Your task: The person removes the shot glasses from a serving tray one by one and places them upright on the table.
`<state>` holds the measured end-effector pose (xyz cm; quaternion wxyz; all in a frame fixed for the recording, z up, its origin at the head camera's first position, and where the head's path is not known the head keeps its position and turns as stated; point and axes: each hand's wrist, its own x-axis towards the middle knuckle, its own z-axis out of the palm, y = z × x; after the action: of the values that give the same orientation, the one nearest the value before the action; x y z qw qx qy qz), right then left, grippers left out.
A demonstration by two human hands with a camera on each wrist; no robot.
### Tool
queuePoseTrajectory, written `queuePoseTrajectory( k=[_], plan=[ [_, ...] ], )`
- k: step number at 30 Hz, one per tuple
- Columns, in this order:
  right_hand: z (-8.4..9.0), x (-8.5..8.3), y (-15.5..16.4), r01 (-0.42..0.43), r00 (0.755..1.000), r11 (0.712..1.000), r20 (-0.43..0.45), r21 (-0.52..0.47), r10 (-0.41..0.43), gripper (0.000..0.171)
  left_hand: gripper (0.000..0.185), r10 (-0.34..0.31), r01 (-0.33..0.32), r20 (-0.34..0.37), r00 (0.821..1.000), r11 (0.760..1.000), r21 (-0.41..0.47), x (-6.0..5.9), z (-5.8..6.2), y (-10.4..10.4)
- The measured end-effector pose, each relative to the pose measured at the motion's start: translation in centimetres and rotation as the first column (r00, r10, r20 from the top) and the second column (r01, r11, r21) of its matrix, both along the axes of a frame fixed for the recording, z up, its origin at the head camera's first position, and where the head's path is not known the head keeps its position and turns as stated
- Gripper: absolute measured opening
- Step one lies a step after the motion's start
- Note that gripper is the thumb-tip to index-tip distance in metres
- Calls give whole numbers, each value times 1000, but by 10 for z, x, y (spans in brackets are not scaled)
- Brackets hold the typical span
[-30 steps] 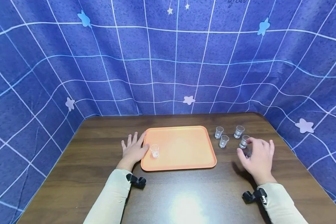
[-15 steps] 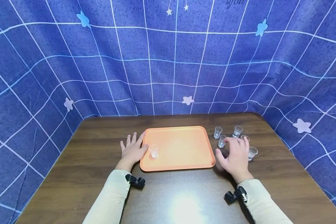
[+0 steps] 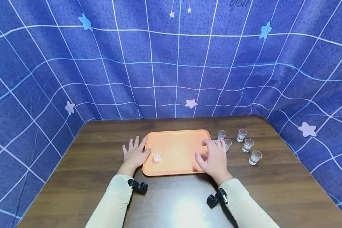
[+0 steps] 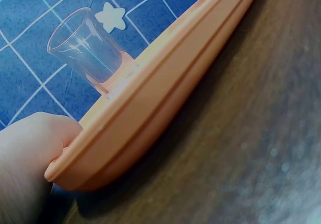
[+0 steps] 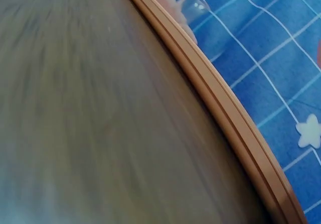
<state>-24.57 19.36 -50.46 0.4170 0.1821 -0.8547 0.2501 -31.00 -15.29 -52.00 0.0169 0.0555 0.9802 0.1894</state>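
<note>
My left hand (image 3: 135, 157) lies at the left end of an orange tray (image 3: 176, 134) with its fingers spread. Its thumb reaches over the rim, as the left wrist view also shows. A clear shot glass (image 3: 156, 155) stands upright on the tray just beside that thumb; it appears large in the left wrist view as the glass (image 4: 90, 50) behind the tray's edge. Over the tray's right end hovers my right hand (image 3: 215, 158), thumb and fingers apart and loosely bent, with nothing visible between them. The right wrist view shows the tray's edge (image 5: 220, 103) instead of that hand.
Right of the tray, several clear shot glasses (image 3: 248, 145) stand on the brown wooden table (image 3: 273, 190). Two of them, including the partly covered glass (image 3: 228, 144), are close behind my right hand. A blue curtain (image 3: 171, 72) hangs around the table.
My right hand has moved left from the glasses on the right to over the tray's right end, uncovering the nearest glass. The left hand and the glass on the tray stay put.
</note>
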Motion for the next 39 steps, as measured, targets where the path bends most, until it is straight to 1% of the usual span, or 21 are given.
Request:
queuePoseTrajectory(
  k=[5,9,12,17,21,27,29,36,39],
  plan=[
    [-3,-3,-21,-13,999,1000,44,8,13,44,69,5,-5,11,1000,1000,-6,1,0,0],
    [-1,-4,-35,-29,995,999,96,25,27,45,69,7,-7,3,1000,1000,-5,-1,1,1],
    [1,-5,-44,-27,991,999,132,36,22,45,69,5,-5,-1,1000,1000,-9,-1,0,2],
    [2,-6,-58,-46,977,998,209,34,38,46,70,8,-8,7,1000,1000,-15,0,1,2],
    [3,-6,-70,-83,965,996,253,23,75,48,70,12,-12,4,1000,1000,-14,1,2,2],
    [4,-8,-88,-140,946,990,298,26,126,50,70,13,-13,12,1000,1000,-14,0,3,2],
    [4,-9,-93,-157,943,987,301,28,141,51,70,14,-14,14,1000,1000,-16,-1,3,2],
    [3,-13,-110,-178,937,982,314,60,150,52,70,12,-12,-12,1000,1000,-12,0,3,2],
    [2,-13,-116,-182,936,981,316,61,154,51,70,12,-12,-10,1000,1000,-19,0,2,1]
  ],
)
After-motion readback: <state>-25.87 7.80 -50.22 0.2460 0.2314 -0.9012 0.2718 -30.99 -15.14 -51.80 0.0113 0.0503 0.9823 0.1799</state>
